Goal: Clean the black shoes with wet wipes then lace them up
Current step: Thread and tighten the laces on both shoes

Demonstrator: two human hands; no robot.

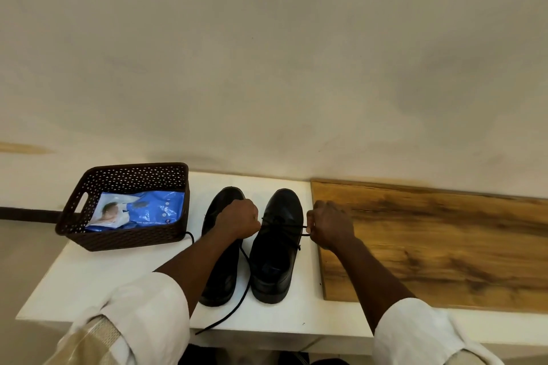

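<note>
Two black shoes stand side by side on the white table (89, 284), toes pointing away from me. The right shoe (278, 249) has a black lace (284, 227) crossing its eyelets. My left hand (238, 221) grips one end of that lace at the shoe's left side. My right hand (329, 224) pinches the other end at the shoe's right side, and the lace runs taut between them. The left shoe (221, 275) is partly hidden by my left forearm. A loose black lace (237, 302) trails between the shoes to the table's front edge.
A brown perforated basket (124, 234) at the left holds a blue pack of wet wipes (148, 210). A wooden board (439, 246) lies on the table to the right of the shoes. A pale wall rises right behind the table.
</note>
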